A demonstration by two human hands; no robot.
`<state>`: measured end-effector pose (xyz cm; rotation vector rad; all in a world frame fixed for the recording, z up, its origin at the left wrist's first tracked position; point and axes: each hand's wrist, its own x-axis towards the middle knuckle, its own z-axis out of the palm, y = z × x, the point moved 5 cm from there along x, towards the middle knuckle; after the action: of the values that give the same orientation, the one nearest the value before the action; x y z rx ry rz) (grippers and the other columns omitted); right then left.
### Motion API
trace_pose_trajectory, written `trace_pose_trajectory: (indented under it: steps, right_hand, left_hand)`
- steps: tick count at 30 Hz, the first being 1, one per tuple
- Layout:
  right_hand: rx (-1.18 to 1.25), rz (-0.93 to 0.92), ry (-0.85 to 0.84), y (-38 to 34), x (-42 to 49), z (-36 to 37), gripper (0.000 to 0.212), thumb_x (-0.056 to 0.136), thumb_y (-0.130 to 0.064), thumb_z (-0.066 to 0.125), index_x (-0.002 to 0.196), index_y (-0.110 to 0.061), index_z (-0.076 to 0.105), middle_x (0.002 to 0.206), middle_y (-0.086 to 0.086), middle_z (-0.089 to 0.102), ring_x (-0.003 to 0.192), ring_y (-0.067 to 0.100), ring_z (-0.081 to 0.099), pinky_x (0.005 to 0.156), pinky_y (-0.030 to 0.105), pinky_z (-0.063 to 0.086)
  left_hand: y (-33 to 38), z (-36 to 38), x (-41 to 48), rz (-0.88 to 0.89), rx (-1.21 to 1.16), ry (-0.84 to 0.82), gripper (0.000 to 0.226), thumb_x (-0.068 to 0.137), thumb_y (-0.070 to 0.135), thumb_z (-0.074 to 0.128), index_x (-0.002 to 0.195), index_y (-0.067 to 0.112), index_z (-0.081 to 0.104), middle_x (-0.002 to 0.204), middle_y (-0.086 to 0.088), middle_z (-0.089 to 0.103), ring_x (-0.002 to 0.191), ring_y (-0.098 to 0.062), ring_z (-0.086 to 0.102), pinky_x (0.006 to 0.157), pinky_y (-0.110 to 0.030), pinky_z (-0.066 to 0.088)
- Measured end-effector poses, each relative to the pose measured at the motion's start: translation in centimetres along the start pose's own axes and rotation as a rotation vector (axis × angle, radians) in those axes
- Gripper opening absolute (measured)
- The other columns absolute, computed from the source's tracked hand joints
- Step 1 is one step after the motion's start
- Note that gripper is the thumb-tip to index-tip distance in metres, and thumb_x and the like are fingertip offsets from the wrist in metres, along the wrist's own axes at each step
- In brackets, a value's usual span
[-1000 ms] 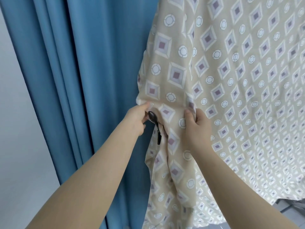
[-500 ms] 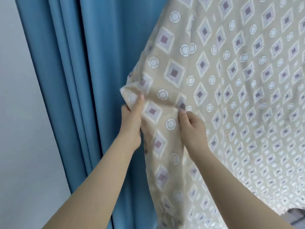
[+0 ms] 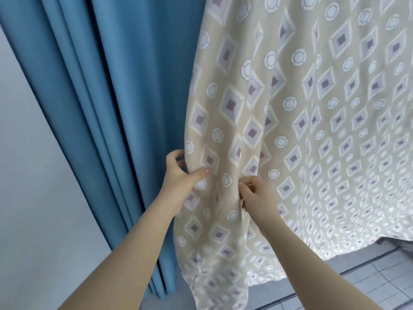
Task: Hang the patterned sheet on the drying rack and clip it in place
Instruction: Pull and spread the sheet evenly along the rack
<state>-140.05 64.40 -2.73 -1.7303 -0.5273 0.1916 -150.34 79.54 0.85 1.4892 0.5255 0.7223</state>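
Two bare forearms reach up from the bottom of the view toward a hanging patterned sheet (image 3: 301, 121), the largest thing in sight. It is beige, printed with purple-centred diamonds and white rings, and it fills the right and centre of the view, falling from above the top edge down almost to the floor. What it hangs from lies out of sight above. Its left edge hangs in soft vertical folds, and its bottom hem curves up to the right, glowing where light comes through.

Left of the sheet, and just behind its edge, a blue curtain (image 3: 100, 97) hangs in deep pleats. Further left is a plain pale wall (image 3: 29, 198). At lower right, a strip of grey tiled floor (image 3: 357, 285) shows below the hem.

Both hands are at mid-height on the sheet's left edge, close together but not touching. The left hand (image 3: 178, 175) grips that edge, fingers curled behind the cloth and thumb pressed on the front. The right hand (image 3: 257, 193), just beside it, pinches a vertical fold of the fabric between thumb and fingertips.
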Motion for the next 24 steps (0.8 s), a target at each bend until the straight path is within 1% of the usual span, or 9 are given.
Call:
trace_pose_trajectory:
  steps: [2, 5, 7, 10, 12, 14, 16, 21, 24]
  right_hand:
    - [-0.011, 0.036, -0.01, 1.6, -0.1, 0.4, 0.02, 0.089, -0.014, 0.052, 0.071, -0.02, 0.057, 0.053, -0.007, 0.051, 0.056, 0.016, 0.047, 0.063, 0.035, 0.042]
    - [-0.032, 0.088, -0.026, 3.6, -0.4, 1.0, 0.017, 0.09, -0.019, 0.053, 0.074, -0.02, 0.057, 0.06, -0.004, 0.054, 0.06, 0.016, 0.049, 0.064, 0.034, 0.043]
    - [-0.044, 0.123, -0.022, 4.9, -0.6, 1.2, 0.014, 0.089, -0.018, 0.054, 0.075, -0.018, 0.058, 0.064, -0.001, 0.055, 0.062, 0.018, 0.049, 0.063, 0.034, 0.043]
    - [-0.064, 0.188, -0.008, 7.1, -1.3, 1.2, 0.009, 0.089, -0.019, 0.054, 0.082, -0.018, 0.06, 0.069, -0.001, 0.058, 0.063, 0.019, 0.051, 0.061, 0.034, 0.043]
    - [-0.087, 0.226, -0.008, 8.6, -1.9, 1.1, 0.007, 0.09, -0.02, 0.053, 0.088, -0.019, 0.059, 0.076, -0.001, 0.061, 0.064, 0.017, 0.054, 0.057, 0.027, 0.041]
    - [-0.116, 0.257, 0.001, 9.7, -2.4, 1.1, 0.008, 0.09, -0.021, 0.052, 0.096, -0.021, 0.057, 0.089, -0.001, 0.063, 0.071, 0.016, 0.057, 0.057, 0.026, 0.042]
    - [-0.13, 0.269, 0.017, 10.7, -2.7, 1.4, 0.021, 0.09, -0.023, 0.056, 0.111, -0.026, 0.052, 0.107, -0.003, 0.058, 0.08, 0.014, 0.057, 0.065, 0.027, 0.043]
    - [-0.105, 0.296, 0.08, 12.3, -2.3, 1.3, 0.08, 0.073, -0.035, 0.065, 0.143, -0.029, 0.027, 0.142, 0.0, 0.033, 0.123, 0.023, 0.044, 0.103, 0.043, 0.039]
    - [-0.078, 0.344, 0.098, 13.4, -1.8, -0.1, 0.076, 0.078, -0.027, 0.066, 0.143, -0.028, 0.028, 0.141, 0.002, 0.035, 0.114, 0.023, 0.049, 0.1, 0.041, 0.041]
  left_hand:
    - [-1.1, 0.1, -0.3, -0.006, 0.058, -0.046, 0.04, 0.079, 0.013, 0.073, 0.109, 0.025, 0.05, 0.105, 0.007, 0.063, 0.088, -0.006, 0.062, 0.065, -0.019, 0.049]
    - [-2.7, -1.0, -0.3, 0.008, 0.054, 0.078, 0.018, 0.083, 0.015, 0.069, 0.09, 0.027, 0.059, 0.095, 0.0, 0.068, 0.083, -0.015, 0.066, 0.067, -0.026, 0.055]
    - [-4.6, -1.2, -0.2, -0.066, -0.02, 0.023, 0.034, 0.079, 0.013, 0.073, 0.102, 0.028, 0.052, 0.101, 0.005, 0.065, 0.09, -0.011, 0.064, 0.072, -0.024, 0.053]
    - [-9.1, -0.6, -1.0, -0.281, 0.116, -0.255, 0.054, 0.075, 0.007, 0.076, 0.12, 0.021, 0.05, 0.103, 0.009, 0.064, 0.088, -0.002, 0.062, 0.061, -0.012, 0.049]
    - [-12.0, -1.1, -1.4, -0.376, 0.275, -0.28, 0.037, 0.077, 0.011, 0.075, 0.111, 0.015, 0.063, 0.095, 0.005, 0.069, 0.085, -0.008, 0.065, 0.066, -0.016, 0.053]
    - [-13.3, -1.9, -1.3, -0.374, 0.306, -0.132, 0.016, 0.081, 0.018, 0.071, 0.096, 0.018, 0.067, 0.092, -0.001, 0.07, 0.089, -0.019, 0.067, 0.079, -0.03, 0.055]
    - [-14.2, -2.2, -0.9, -0.337, 0.284, -0.07, 0.013, 0.083, 0.02, 0.069, 0.093, 0.026, 0.063, 0.093, 0.002, 0.069, 0.093, -0.02, 0.066, 0.083, -0.033, 0.053]
    - [-16.1, -0.9, -2.1, -0.386, 0.265, -0.376, 0.05, 0.071, 0.009, 0.08, 0.113, 0.024, 0.056, 0.104, 0.006, 0.067, 0.098, -0.009, 0.063, 0.084, -0.024, 0.052]
    - [-16.6, -2.2, -1.8, -0.38, 0.383, -0.11, 0.023, 0.076, 0.015, 0.076, 0.096, 0.015, 0.065, 0.086, 0.0, 0.068, 0.079, -0.014, 0.064, 0.065, -0.022, 0.054]
